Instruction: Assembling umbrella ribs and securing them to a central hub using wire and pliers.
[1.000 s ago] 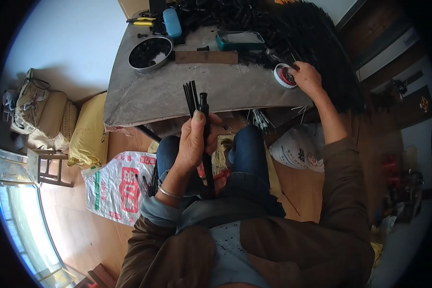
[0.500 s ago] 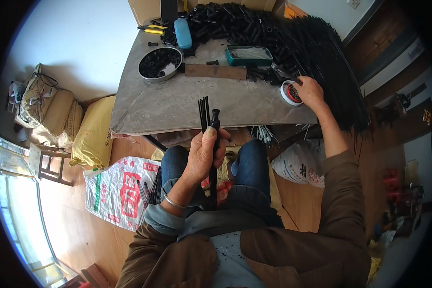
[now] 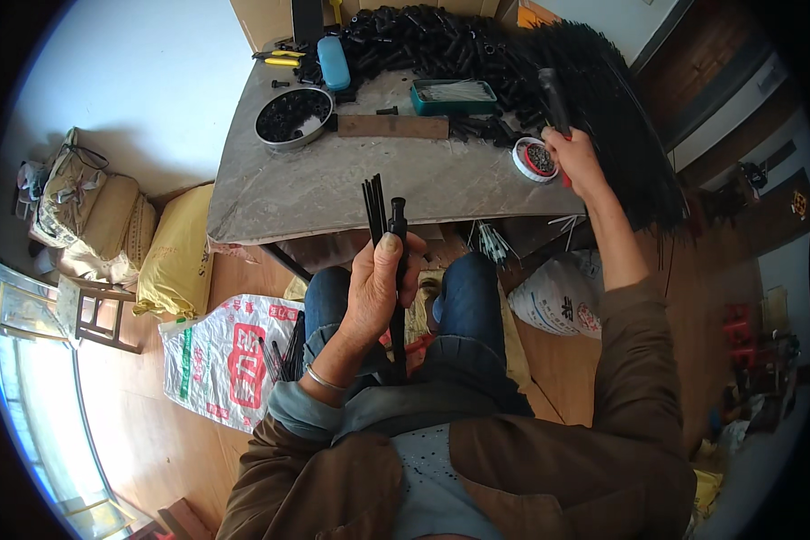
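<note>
My left hand (image 3: 375,281) is closed in front of the table edge, thumb pressed on top. It grips several thin black rods (image 3: 374,202) and a thicker black tube with a ribbed, flanged end (image 3: 398,212), all pointing upward. My right hand (image 3: 574,162) is over the table's right side, fingers closed around a dark, long tool with a red handle (image 3: 556,97); its exact kind is hard to make out. Beside that hand sits a round white dish with a red inner rim (image 3: 519,162), holding small metal pieces.
Black tubular parts (image 3: 432,45) are heaped along the back; long black rods (image 3: 625,135) lie at the right. A bowl of black parts (image 3: 283,142), a wooden block (image 3: 391,127), a teal box (image 3: 429,106), a blue case (image 3: 333,63) and yellow-handled pliers (image 3: 282,62) are on the table (image 3: 315,193).
My right hand has lifted slightly away from the dish, with the tool now tilted up above it. My left hand keeps its hold on the rods and tube. The view has shifted a little.
</note>
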`<state>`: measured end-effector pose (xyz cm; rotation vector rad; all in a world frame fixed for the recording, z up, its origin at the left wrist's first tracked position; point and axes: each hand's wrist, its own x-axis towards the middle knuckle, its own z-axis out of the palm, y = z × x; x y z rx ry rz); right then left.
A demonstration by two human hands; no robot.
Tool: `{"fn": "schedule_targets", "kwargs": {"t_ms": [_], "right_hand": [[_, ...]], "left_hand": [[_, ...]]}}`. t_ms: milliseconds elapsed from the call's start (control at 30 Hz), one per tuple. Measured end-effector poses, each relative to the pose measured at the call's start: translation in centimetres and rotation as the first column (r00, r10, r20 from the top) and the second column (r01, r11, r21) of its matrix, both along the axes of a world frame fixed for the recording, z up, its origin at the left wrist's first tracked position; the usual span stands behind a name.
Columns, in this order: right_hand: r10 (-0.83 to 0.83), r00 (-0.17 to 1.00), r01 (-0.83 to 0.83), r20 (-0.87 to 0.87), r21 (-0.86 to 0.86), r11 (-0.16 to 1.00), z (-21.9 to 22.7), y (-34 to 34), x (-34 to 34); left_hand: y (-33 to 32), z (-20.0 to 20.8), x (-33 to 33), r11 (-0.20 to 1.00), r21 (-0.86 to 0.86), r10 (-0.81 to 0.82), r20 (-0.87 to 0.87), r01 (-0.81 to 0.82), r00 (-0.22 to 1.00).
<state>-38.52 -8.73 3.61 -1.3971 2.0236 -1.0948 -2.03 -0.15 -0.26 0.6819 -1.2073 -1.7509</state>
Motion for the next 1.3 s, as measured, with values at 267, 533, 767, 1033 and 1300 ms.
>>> {"fn": "schedule_targets", "kwargs": {"t_ms": [267,533,767,1033,1300], "right_hand": [[0.239,0.129,-0.257,0.962,-0.200,0.946,-2.2,8.7,18.2],[0.297,0.207,-0.241,0.932,-0.246,0.939,-2.8,10.3,24.8],[0.209,0.663,-0.080,0.719,-0.209,0.975,-1.9,10.2,26.1],[0.255,0.965,-0.208,0.063,-0.407,0.889,-1.7,9.6,26.6],[0.276,0.698,-0.235,0.661,-0.154,0.960,-1.6,9.4,25.5]], "left_hand": [[1.9,2.0,0.6,0.978,-0.050,0.204,0.031,-0.202,0.978],[2.2,1.4,1.5,0.950,-0.108,0.297,0.038,-0.291,0.954],[3.3,1.9,1.5,0.962,-0.090,0.262,0.032,-0.258,0.964],[2.6,1.6,1.9,0.954,-0.070,0.296,0.048,-0.292,0.954],[1.3,0.6,3.0,0.977,-0.032,0.212,-0.024,-0.213,0.977]]}}
